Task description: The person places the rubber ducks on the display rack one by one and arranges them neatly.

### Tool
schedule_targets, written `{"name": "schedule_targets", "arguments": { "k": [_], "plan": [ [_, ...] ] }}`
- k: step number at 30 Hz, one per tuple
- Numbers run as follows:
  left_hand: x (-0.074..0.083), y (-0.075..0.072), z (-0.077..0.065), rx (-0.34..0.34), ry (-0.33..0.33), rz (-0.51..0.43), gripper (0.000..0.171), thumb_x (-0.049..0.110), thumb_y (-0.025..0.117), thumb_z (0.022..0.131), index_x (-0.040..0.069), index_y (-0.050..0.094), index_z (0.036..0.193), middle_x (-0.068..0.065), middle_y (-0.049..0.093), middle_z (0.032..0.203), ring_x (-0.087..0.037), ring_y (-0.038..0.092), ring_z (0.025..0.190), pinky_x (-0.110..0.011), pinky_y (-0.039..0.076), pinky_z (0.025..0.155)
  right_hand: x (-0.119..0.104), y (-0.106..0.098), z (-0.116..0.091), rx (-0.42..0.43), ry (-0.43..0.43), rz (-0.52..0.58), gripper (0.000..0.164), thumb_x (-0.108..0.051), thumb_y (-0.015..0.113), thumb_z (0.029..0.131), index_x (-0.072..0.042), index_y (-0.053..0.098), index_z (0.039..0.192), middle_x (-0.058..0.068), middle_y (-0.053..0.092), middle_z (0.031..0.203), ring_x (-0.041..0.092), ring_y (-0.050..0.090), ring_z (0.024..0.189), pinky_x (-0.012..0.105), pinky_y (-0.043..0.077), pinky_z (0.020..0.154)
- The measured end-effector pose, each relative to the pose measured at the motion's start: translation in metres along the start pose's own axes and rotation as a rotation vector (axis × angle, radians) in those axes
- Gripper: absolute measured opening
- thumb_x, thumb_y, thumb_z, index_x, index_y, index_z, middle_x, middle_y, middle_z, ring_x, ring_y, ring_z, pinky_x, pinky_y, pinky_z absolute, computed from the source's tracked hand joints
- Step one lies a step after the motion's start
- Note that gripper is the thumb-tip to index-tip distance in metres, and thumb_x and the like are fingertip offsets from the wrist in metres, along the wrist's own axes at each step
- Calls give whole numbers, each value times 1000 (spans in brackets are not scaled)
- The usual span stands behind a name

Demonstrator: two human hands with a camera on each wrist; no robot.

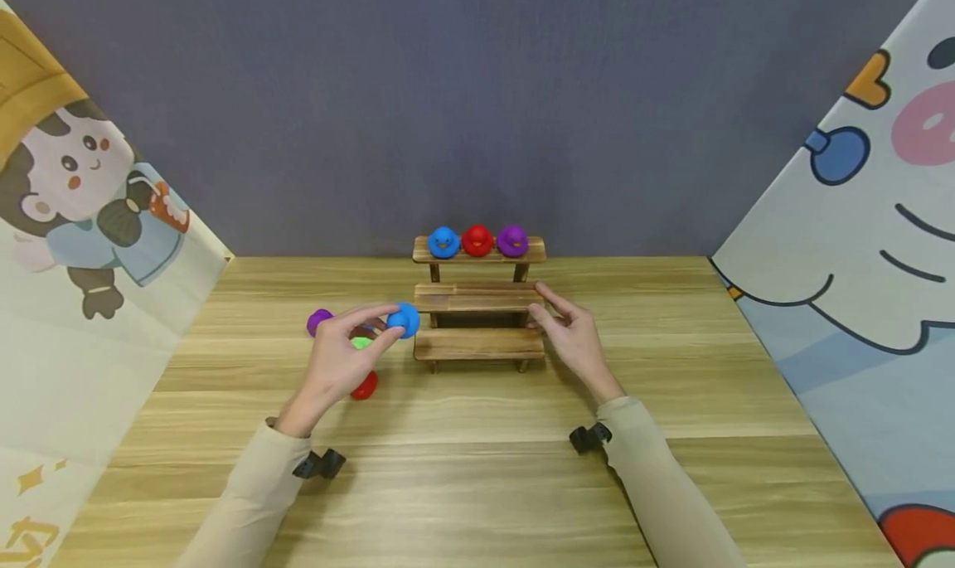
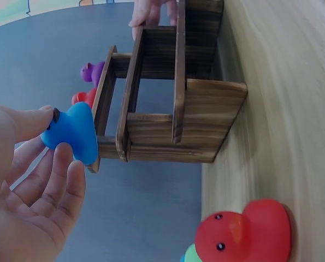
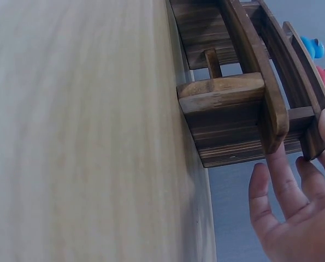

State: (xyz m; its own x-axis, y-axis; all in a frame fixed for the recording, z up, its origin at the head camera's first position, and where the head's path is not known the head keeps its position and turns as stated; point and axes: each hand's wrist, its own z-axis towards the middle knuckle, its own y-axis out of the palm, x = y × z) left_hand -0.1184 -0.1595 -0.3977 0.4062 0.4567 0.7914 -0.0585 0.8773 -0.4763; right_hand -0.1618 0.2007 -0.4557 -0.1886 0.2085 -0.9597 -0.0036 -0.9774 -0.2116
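My left hand (image 1: 339, 361) pinches a blue rubber duck (image 1: 404, 320) between thumb and fingers, in the air just left of the three-tier wooden shelf (image 1: 477, 346). In the left wrist view the duck (image 2: 75, 131) is tilted on its side, apart from the shelf. At the other end, my right hand (image 1: 574, 340) holds the right end of the middle tier with thumb and fingers. On the top tier a blue duck (image 1: 443, 242), a red duck (image 1: 477, 240) and a purple duck (image 1: 512, 241) sit in a row. Both lower tiers are bare.
Left of the shelf, on the wooden table (image 1: 477, 477), lie a purple duck (image 1: 319, 321), a partly hidden green duck (image 1: 361, 342) and a red duck (image 1: 364, 385). Behind stands a grey-blue wall (image 1: 477, 104); printed cartoon panels flank the table.
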Motion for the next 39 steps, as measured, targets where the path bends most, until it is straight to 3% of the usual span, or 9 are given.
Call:
{"name": "schedule_targets", "arguments": {
  "k": [8, 14, 20, 24, 33, 39],
  "plan": [
    [5, 8, 6, -16, -15, -34, 31, 15, 83, 95, 10, 80, 125, -10, 80, 114, -11, 72, 93, -24, 61, 80, -2, 0, 0, 4, 2, -14, 51, -25, 70, 106, -14, 57, 154, 6, 54, 161, 16, 81, 90, 25, 63, 86],
    [7, 17, 9, -24, -3, -45, 31, 13, 82, 95, 9, 79, 126, -11, 80, 119, -15, 73, 94, -27, 62, 81, 0, 2, 0, 6, 0, -16, 51, -25, 70, 105, -14, 58, 153, 5, 55, 160, 19, 81, 91, 25, 64, 85],
    [10, 26, 12, -41, 6, -64, 32, 14, 81, 96, 9, 78, 128, -11, 79, 123, -22, 74, 97, -34, 64, 82, 0, 1, 0, 11, 3, 3, 51, -25, 70, 105, -15, 58, 153, 5, 55, 161, 5, 79, 85, 21, 63, 81],
    [11, 31, 15, -42, 11, -66, 32, 16, 80, 97, 11, 78, 129, -10, 79, 124, -22, 74, 98, -30, 64, 83, 0, 2, 0, 8, 4, 13, 51, -24, 70, 106, -14, 57, 154, 6, 54, 161, -2, 77, 83, 18, 62, 79],
    [15, 39, 18, -65, -2, -94, 33, 19, 78, 99, 12, 76, 132, -9, 77, 128, -24, 74, 103, -43, 64, 88, 0, 3, 0, 15, -8, 26, 50, -23, 70, 105, -13, 58, 153, 7, 55, 160, -1, 77, 82, 19, 62, 81],
    [15, 44, 20, -51, 20, -95, 32, 16, 79, 99, 10, 77, 130, -11, 78, 126, -25, 74, 101, -40, 64, 86, 1, 3, -1, 19, -19, 15, 50, -24, 70, 105, -13, 58, 153, 8, 56, 160, 2, 78, 84, 19, 62, 81]
  ]
}}
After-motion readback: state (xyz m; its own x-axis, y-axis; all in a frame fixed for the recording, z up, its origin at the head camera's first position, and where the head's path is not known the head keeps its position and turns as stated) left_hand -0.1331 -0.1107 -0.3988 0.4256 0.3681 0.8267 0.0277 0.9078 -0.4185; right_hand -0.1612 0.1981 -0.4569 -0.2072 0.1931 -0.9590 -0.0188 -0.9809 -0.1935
